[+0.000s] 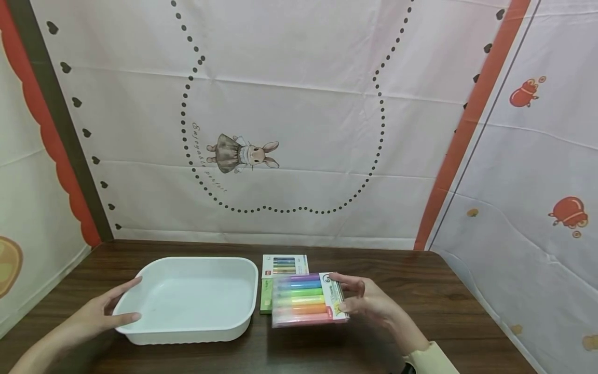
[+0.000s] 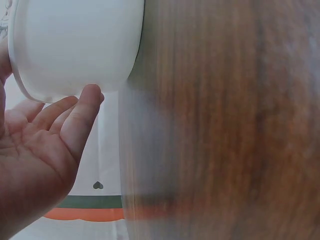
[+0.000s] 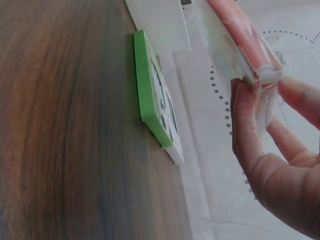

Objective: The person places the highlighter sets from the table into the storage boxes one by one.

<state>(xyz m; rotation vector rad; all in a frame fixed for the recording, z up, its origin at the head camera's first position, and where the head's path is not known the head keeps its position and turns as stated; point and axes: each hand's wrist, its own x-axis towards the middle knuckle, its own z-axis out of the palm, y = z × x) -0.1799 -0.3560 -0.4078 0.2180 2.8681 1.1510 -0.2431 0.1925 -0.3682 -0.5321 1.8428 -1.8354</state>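
Note:
A white plastic tray stands on the table at the left. My left hand holds its left end, thumb and forefinger spread over the rim; in the left wrist view fingers touch its outer wall. My right hand pinches a clear pack of rainbow-coloured markers by its white-labelled right end. The pack hangs above the table, just right of the tray. Beneath it lies a flat green and white box, partly covered by the pack; coloured sticks show on its white top part.
The dark wooden table stretches away to the right of my right hand. A printed white cloth hangs behind the table and along both sides.

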